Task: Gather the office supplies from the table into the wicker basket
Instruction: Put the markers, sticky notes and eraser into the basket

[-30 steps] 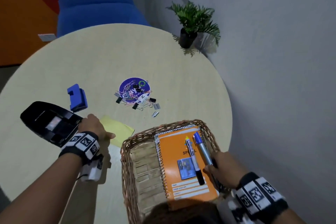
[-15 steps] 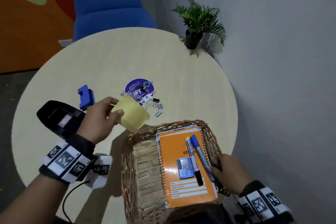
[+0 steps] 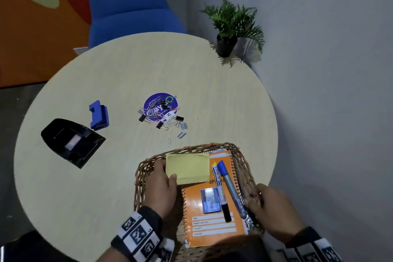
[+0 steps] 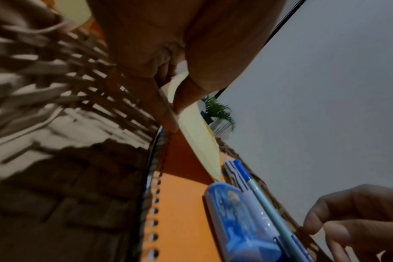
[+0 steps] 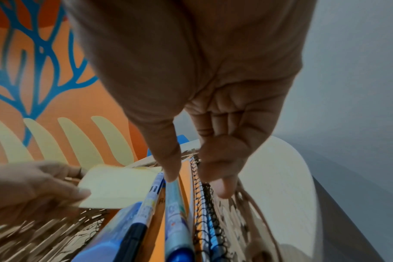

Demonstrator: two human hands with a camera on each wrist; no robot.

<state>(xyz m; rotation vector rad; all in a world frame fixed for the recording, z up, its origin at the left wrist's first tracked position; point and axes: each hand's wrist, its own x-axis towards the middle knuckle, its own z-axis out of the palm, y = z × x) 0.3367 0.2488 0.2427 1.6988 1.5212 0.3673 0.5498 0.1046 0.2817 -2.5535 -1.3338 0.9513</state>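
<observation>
My left hand (image 3: pixel 161 185) pinches the yellow sticky pad (image 3: pixel 188 168) by its near-left corner, holding it tilted over the orange notebook (image 3: pixel 212 225) inside the wicker basket (image 3: pixel 140 174); I would lower it flat before I let go. My right hand (image 3: pixel 270 206) is curled on the basket's right rim, which should keep it steady

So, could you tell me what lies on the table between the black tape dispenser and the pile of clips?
In the head view, only the blue hole punch sits between the black tape dispenser and the pile of clips; the rest of that stretch of table is bare.
</observation>
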